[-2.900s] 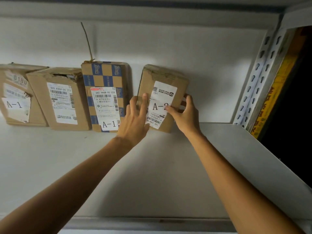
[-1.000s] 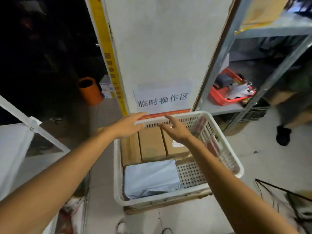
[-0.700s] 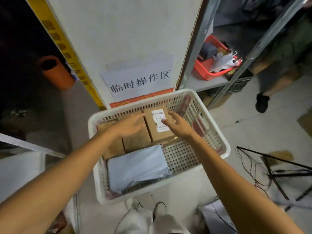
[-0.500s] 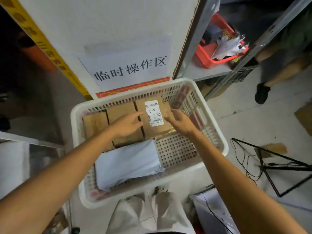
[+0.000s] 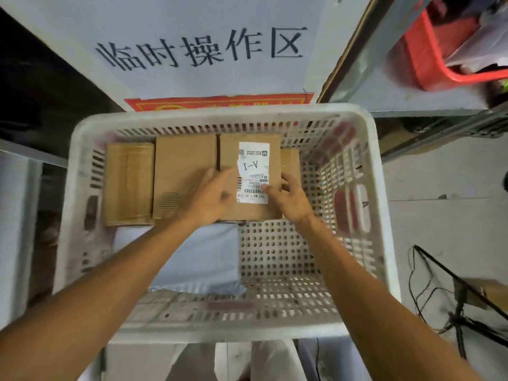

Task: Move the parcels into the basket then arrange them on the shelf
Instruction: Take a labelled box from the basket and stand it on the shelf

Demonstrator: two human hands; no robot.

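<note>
While both hands reach into the single white perforated plastic basket (image 5: 192, 116), five parcels lie on its floor: four brown cardboard boxes and one pale blue-grey plastic mailer bag (image 5: 209, 259). The boxes sit in a row along the far wall. From the left these are a ribbed, taped cardboard box (image 5: 127, 182), a plain cardboard box (image 5: 184, 166) touching it, then the labelled cardboard box (image 5: 229, 152). That third box rests partly on top of a fourth cardboard box (image 5: 290, 163), of which only a strip shows at its right side. The one white shipping label (image 5: 254, 166) reads "A-1", seen upside down. The mailer lies flat in the near left part, just beside the boxes.

The right hand (image 5: 291, 202) holds the labelled box at its near right corner, thumb (image 5: 265, 189) pressed on the label and fingers bent over the right edge. The left hand (image 5: 211, 200) lies on the near left corner, its fingers along the seam with the plain box. It is blurred, so I cannot tell whether it has a hold.

Behind the basket hangs one white paper sign (image 5: 203, 78) with five black characters, over one red strip (image 5: 220, 101). One red plastic tray (image 5: 428, 59) sits on a grey shelf (image 5: 384, 92) at upper right.
</note>
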